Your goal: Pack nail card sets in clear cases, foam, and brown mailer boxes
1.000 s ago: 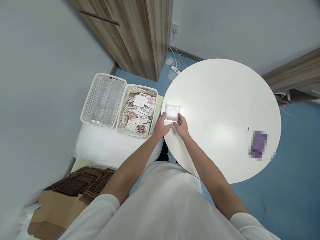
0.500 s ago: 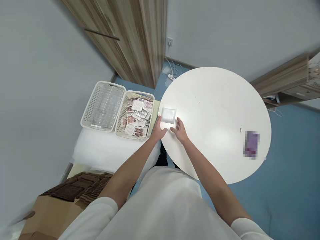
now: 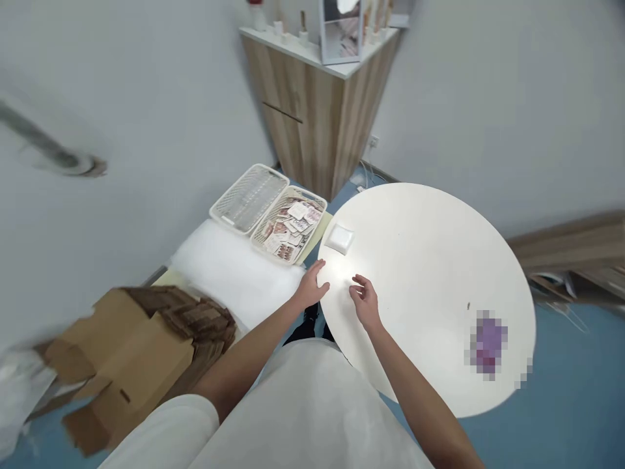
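A small white packet, soft-looking and roughly square [image 3: 340, 238], lies flat near the left edge of the round white table [image 3: 430, 260]. My left hand [image 3: 310, 288] is at the table's rim, below the packet and apart from it, thumb spread from the fingers and nothing held. Over the tabletop, my right hand [image 3: 366, 303] has its fingers loosely bent with a gap to the thumb. I see nothing in it.
Left of the table stand a basket of printed cards [image 3: 293, 260] and a basket of clear plastic cases [image 3: 213, 213]. White wrap [image 3: 229, 270] lies before them, with an opened cardboard box [image 3: 146, 365] nearer me. A pixelated purple item [image 3: 489, 342] lies on the table's right.
Both hands have drawn back from the packet toward my body, leaving it on the table. My view has tilted up and shifted left, bringing the cabinet top into sight.
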A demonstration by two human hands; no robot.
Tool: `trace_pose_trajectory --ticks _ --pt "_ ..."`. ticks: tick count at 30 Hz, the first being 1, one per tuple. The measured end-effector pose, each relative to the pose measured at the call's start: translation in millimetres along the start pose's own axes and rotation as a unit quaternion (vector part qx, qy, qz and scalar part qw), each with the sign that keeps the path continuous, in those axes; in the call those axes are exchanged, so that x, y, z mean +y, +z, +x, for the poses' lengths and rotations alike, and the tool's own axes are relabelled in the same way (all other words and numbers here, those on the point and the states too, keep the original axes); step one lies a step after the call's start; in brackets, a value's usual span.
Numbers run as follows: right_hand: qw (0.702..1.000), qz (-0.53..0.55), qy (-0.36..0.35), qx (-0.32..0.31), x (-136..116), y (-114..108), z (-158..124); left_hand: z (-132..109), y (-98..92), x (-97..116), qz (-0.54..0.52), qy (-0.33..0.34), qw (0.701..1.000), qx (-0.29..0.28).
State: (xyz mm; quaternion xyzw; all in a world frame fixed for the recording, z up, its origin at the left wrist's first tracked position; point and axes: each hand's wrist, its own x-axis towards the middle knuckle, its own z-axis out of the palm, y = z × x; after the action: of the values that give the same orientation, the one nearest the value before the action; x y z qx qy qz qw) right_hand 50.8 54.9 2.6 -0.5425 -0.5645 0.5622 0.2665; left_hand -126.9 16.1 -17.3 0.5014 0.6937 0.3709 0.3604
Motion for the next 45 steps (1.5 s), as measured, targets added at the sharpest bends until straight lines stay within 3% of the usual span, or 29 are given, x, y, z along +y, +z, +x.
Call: trace_pose_trajectory --ticks 5,11,15,19,24,27,30,34,38,41,45 --pt "0.99 -0.026 -0.051 -0.128 2 30 -9 -73 -17.8 2 0.026 -0.086 0.994 0.056" --pt "0.953 -0.07 -0.092 -0.281 -7 80 -24 -155 -55.5 -7 0.047 -0.178 0.973 0.142" --pt "0.91 -0.145 -0.134 -0.364 -31 104 -35 -196 -80.5 -17 0.079 -0.177 0.959 0.205" --pt "0.846 -0.237 -0.211 -0.428 -60 133 -48 -229 -107.1 -28 0.119 -0.147 0.954 0.232" --pt "0.782 -0.322 -0.328 -0.421 -80 197 -67 -269 -143.8 -46 0.172 -0.141 0.942 0.253" --pt "0.74 -0.375 -0.383 -0.406 -83 243 -82 -293 -165.3 -62 0.219 -0.192 0.922 0.254" --pt "0.72 -0.426 -0.411 -0.362 -84 281 -96 -312 -183.1 -77 0.25 -0.25 0.904 0.238" --pt "0.687 -0.515 -0.414 -0.303 -83 311 -111 -328 -195.2 -92 0.263 -0.298 0.896 0.2" --pt "0.65 -0.576 -0.409 -0.281 -83 327 -121 -335 -196.0 -101 0.262 -0.316 0.895 0.175" --pt "0.665 -0.559 -0.402 -0.29 -87 333 -124 -335 -195.6 -104 0.269 -0.308 0.896 0.174" --pt "0.742 -0.489 -0.343 -0.305 -97 332 -121 -334 -197.9 -105 0.284 -0.3 0.893 0.179"
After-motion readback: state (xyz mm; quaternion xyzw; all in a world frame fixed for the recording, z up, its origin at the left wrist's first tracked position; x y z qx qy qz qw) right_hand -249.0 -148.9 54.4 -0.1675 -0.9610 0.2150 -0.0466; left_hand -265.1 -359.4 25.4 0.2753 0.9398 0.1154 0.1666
